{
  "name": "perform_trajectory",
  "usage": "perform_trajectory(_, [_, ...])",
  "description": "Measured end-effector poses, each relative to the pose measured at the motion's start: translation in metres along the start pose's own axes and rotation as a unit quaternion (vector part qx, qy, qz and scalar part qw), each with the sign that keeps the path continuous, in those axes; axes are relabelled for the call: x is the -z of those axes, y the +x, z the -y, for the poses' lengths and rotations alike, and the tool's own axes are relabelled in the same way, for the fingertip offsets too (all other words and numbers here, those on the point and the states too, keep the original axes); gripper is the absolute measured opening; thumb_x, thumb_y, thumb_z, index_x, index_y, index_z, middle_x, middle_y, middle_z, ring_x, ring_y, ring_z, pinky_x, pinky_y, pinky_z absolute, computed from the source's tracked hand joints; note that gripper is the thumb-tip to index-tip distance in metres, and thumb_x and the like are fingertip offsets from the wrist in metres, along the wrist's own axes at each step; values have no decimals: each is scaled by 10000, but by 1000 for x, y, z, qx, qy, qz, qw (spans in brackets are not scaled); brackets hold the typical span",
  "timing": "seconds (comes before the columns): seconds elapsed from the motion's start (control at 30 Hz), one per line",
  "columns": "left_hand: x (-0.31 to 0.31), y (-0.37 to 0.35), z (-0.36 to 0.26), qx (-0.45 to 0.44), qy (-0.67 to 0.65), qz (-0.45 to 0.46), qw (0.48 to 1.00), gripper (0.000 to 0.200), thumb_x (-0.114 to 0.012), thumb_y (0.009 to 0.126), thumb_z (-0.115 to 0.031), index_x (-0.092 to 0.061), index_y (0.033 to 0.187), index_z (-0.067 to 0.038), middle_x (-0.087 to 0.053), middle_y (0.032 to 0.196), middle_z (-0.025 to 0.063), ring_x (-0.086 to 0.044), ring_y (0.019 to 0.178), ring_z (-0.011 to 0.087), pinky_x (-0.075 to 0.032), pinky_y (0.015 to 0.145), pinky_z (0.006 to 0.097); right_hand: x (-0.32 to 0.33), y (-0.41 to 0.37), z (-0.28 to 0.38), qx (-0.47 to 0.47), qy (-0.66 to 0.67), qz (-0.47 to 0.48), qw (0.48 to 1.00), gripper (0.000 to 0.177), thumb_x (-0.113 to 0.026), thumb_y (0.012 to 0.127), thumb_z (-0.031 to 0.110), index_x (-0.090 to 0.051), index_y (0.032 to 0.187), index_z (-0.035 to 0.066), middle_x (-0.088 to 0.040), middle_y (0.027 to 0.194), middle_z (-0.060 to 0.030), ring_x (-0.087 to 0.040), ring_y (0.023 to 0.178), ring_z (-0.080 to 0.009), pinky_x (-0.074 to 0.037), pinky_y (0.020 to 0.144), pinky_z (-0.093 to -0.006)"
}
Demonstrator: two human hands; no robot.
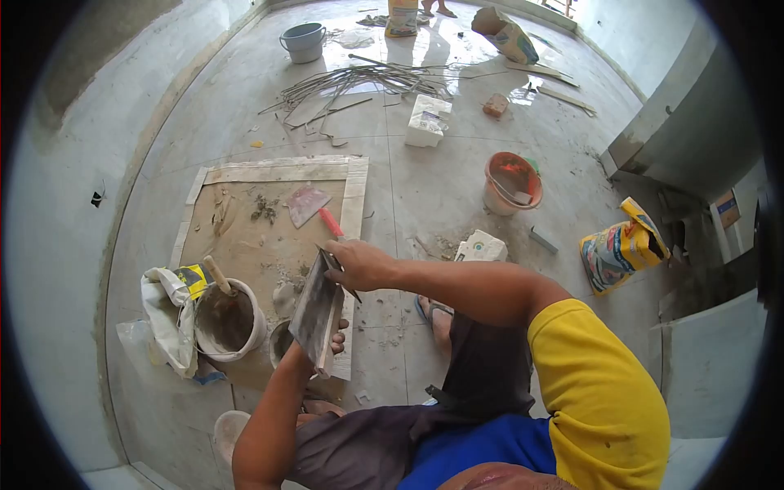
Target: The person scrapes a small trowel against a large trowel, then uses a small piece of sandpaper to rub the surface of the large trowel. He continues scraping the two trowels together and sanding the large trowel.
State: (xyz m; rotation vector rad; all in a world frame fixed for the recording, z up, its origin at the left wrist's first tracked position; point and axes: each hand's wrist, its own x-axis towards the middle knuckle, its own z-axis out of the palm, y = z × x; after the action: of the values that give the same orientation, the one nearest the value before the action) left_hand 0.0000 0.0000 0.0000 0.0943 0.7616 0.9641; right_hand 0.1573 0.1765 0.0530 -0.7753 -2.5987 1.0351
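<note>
My left hand [338, 336] is wrapped round the underside of a long grey flat board [312, 314], which is tilted steeply. Over the board's upper end, my right hand [359, 263] is closed on a thin dark-bladed tool [339, 273]; its handle is hidden in my fingers. A wooden-framed board [237, 237] lies on the floor below, with a trowel [309, 204] with a red handle on it. Left of my hands stands a whitish bucket [231, 320] with a wooden handle sticking out. Part of another round container shows beside my left wrist.
An open white sack [167, 318] stands at the left. Further out are an orange bucket [513, 184], a yellow bag [621, 249], a white block [428, 120], scattered metal strips [359, 82] and a grey bucket [303, 42]. Another person's feet [439, 10] show at the top.
</note>
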Motion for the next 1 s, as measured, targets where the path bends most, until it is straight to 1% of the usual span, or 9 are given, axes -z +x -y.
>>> perform_trajectory(0.07, [-13,-5,1,-46,40,-51,997,623,-512,986,-439,-406,1422,-7,-606,976,108,-570,670,180,-481,526,280,0,-1,0,4,-2,-8,1000,389,-699,846,247,-519,1067,-18,-640,974,-262,-604,1001,-438,-468,848,-500])
perform_trajectory(0.17, [-7,2,1,-29,18,-49,998,611,-513,988,-417,-412,1407,17,-600,931,100,-563,655,174,-474,518,280,3,-2,0,9,-9,-15,1000,391,-690,854,254,-520,1075,-19,-640,983,-262,-604,1003,-438,-467,849,-501])
perform_trajectory(0.27, [-7,1,0,-23,26,-63,997,610,-518,985,-413,-414,1406,17,-596,917,94,-559,645,170,-479,523,286,5,-2,4,-6,-7,0,1000,396,-684,860,264,-520,1086,-17,-639,996,-261,-601,1013,-437,-465,858,-500])
perform_trajectory(0.47, [-8,0,-1,-20,31,-68,997,608,-528,982,-413,-427,1398,18,-595,915,89,-558,643,161,-479,524,280,3,-3,5,-8,-5,-8,1000,400,-683,864,272,-518,1090,-14,-638,1002,-261,-598,1024,-440,-468,864,-495])
perform_trajectory(0.6, [-10,-1,1,-29,30,-65,997,608,-538,978,-414,-431,1394,17,-590,907,84,-558,636,155,-479,516,278,1,-2,2,11,-5,-23,1000,375,-677,861,259,-516,1067,-9,-642,998,-264,-599,1003,-451,-464,844,-509])
perform_trajectory(0.7, [-4,2,1,-26,31,-75,996,590,-543,979,-412,-442,1388,1,-585,901,77,-560,628,151,-482,511,277,2,-2,4,-7,-8,-11,1000,375,-673,863,261,-517,1071,-10,-642,1010,-264,-598,1015,-450,-464,852,-508])
perform_trajectory(0.77, [6,5,-1,21,8,-40,999,558,-533,986,-403,-453,1380,-15,-581,898,73,-563,624,151,-483,505,270,2,-2,2,2,-11,-13,1000,386,-687,861,271,-513,1050,-17,-632,987,-258,-600,992,-450,-468,843,-503])
perform_trajectory(0.87, [6,5,-1,26,0,-43,999,518,-521,994,-395,-474,1354,-26,-581,897,73,-564,621,148,-483,497,261,1,-2,2,7,-15,-19,1000,382,-687,860,270,-510,1036,-19,-629,981,-260,-598,990,-450,-466,837,-502])
perform_trajectory(1.0, [-9,1,0,-9,28,-71,997,499,-512,1000,-390,-479,1340,-26,-584,901,76,-563,622,145,-483,498,257,1,-1,2,17,-15,-18,1000,381,-685,860,270,-511,1030,-22,-625,983,-264,-593,990,-451,-463,834,-502])
